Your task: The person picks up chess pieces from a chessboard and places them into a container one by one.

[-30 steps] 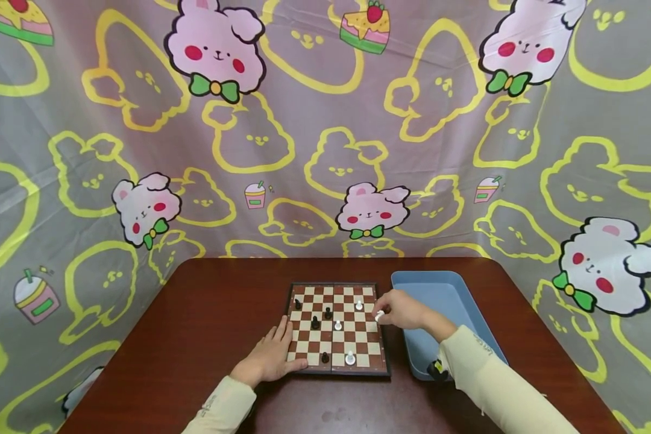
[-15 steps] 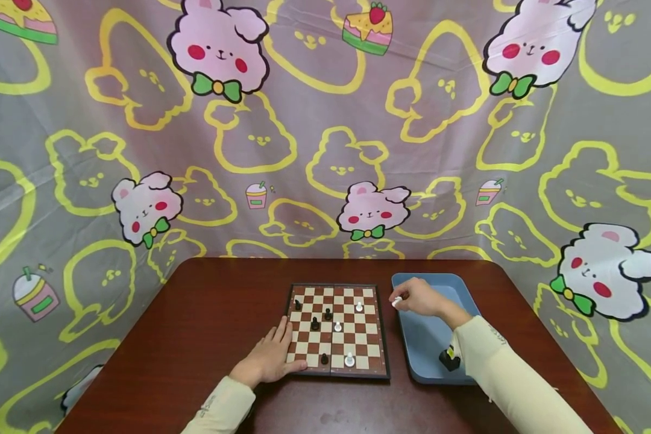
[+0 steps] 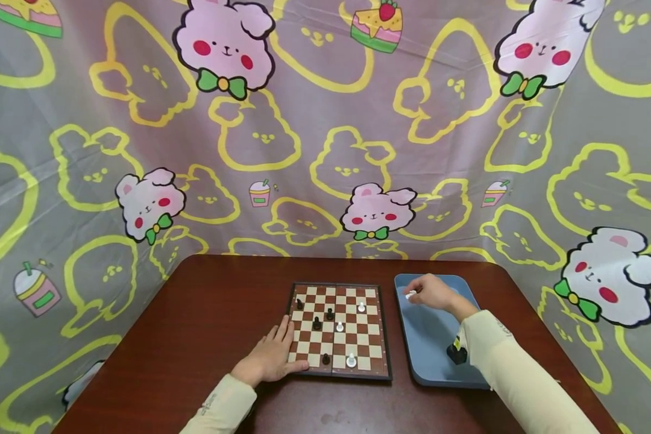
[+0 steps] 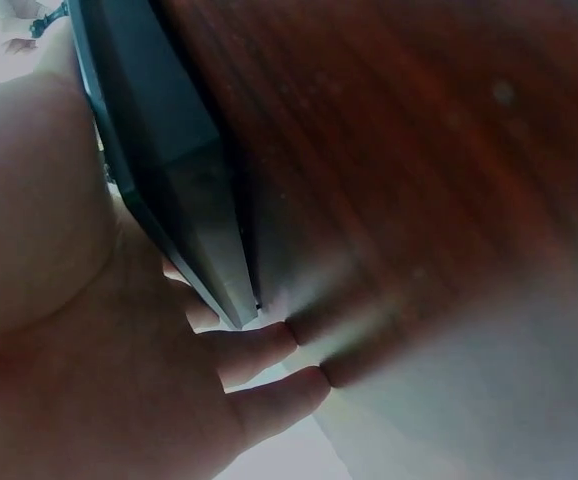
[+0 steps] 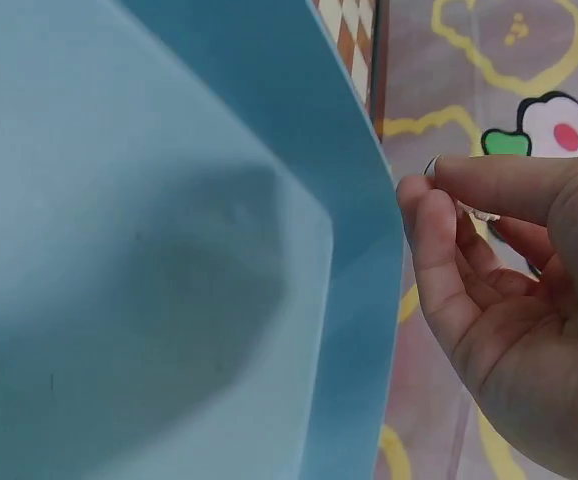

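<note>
My left hand (image 3: 268, 357) rests at the left edge of the folding chessboard (image 3: 369, 346), its fingers straight along the side and the thumb over the near corner. In the left wrist view the board's dark side (image 4: 184, 180) lies against the palm. Several black chess pieces, among them a black pawn (image 3: 326, 359), stand on the board's left half. On the right half stand a larger white piece (image 3: 351, 360) and two white pawns (image 3: 340, 327). Over the far left part of the blue tray, my right hand (image 3: 434, 292) pinches a white chess piece (image 3: 410, 295), mostly hidden by the fingers in the right wrist view.
The blue tray (image 3: 431, 346) stands to the right of the board, with a narrow strip of table between them. A small black-and-yellow device (image 3: 457, 352) sits at the right cuff. Behind the brown table (image 3: 206, 301) hangs a patterned curtain (image 3: 304, 163).
My right hand has carried the white chess piece from the board's right edge rightward, over the tray. The left hand has stayed at the board.
</note>
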